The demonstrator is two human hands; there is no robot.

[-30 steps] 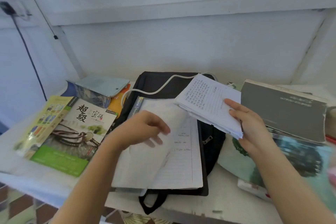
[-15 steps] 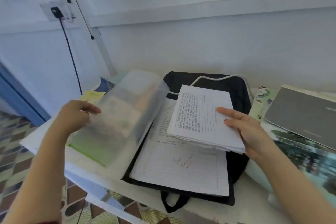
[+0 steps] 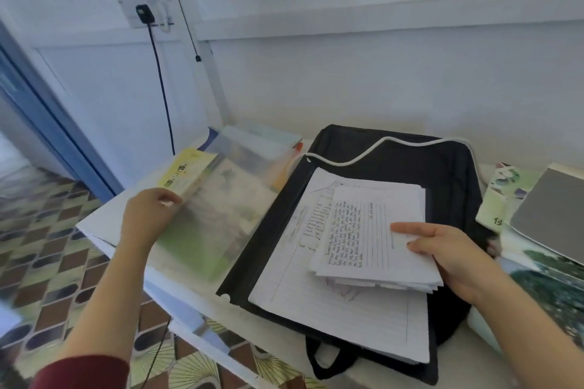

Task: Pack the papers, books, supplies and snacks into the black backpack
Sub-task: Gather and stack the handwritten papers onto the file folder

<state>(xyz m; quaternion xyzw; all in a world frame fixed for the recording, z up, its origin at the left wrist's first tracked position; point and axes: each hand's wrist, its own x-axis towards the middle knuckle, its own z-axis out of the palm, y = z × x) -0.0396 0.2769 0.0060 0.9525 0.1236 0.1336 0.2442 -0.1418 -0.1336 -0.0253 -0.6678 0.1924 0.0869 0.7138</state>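
The black backpack (image 3: 410, 161) lies flat on the white table, a white cord (image 3: 373, 151) draped over its top. Large lined sheets (image 3: 331, 306) rest on the bag. Above them my right hand (image 3: 442, 249) grips a stack of handwritten papers (image 3: 369, 230) by its right edge. My left hand (image 3: 148, 215) pinches the left edge of a translucent plastic cover (image 3: 227, 199), folded out leftward over the green books (image 3: 192, 249). The cover is blurred.
A grey book (image 3: 550, 218) and other green-printed books (image 3: 505, 189) lie at the right. More books and a pale box (image 3: 268, 136) sit behind the cover. The table edge (image 3: 177, 300) drops to a patterned floor. A black cable (image 3: 161, 82) hangs from a wall socket.
My left hand has swung the translucent cover off the lined sheets and laid it down to the left over the green books. My right hand has lowered the paper stack toward the sheets.
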